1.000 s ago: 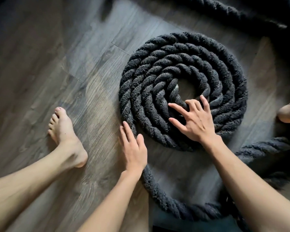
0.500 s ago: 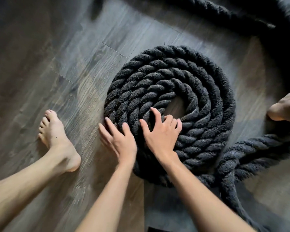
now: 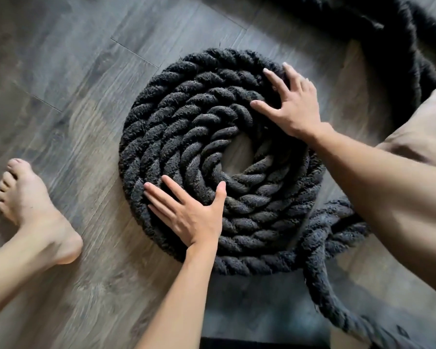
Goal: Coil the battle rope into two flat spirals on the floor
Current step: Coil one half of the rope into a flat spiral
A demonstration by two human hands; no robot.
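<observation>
Grey wood-plank floor [image 3: 61, 71] carried the black battle rope [image 3: 186, 127], wound into one flat spiral with its loose tail trailing off lower right. Left hand [image 3: 189, 215] lay flat on the near-left coils, fingers spread. Right hand [image 3: 295, 104] pressed the far-right coils, likewise spread, clasping nothing. No lettering was legible.

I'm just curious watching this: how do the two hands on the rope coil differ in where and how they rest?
The left hand lies on the near side of the coil, while the right hand lies on its far right side. The left hand's thumb points towards the open middle; the right hand's fingers spread up over the outer rings. The left hand's fingers lie fairly close together, the right hand's wider. Both press flat, palm down, gripping nothing.
</observation>
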